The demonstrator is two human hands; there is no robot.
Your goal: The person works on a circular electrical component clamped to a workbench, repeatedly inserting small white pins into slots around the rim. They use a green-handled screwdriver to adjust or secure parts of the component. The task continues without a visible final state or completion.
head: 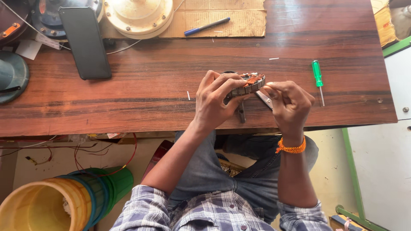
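Note:
My left hand (214,100) grips a round metal motor stator (248,84) with copper-coloured windings, tilted on edge above the wooden table (141,85). A short shaft hangs below it near my palm. My right hand (289,105), with an orange thread band on the wrist, pinches a thin flat metal tool (264,99) whose tip rests against the stator's rim. Both hands work close together near the table's front edge.
A green-handled screwdriver (317,77) lies right of my hands. A black phone (84,42) lies at the back left, next to a cream round motor cover (138,16) and a blue pen (206,26) on cardboard. Stacked buckets (64,201) stand on the floor below left.

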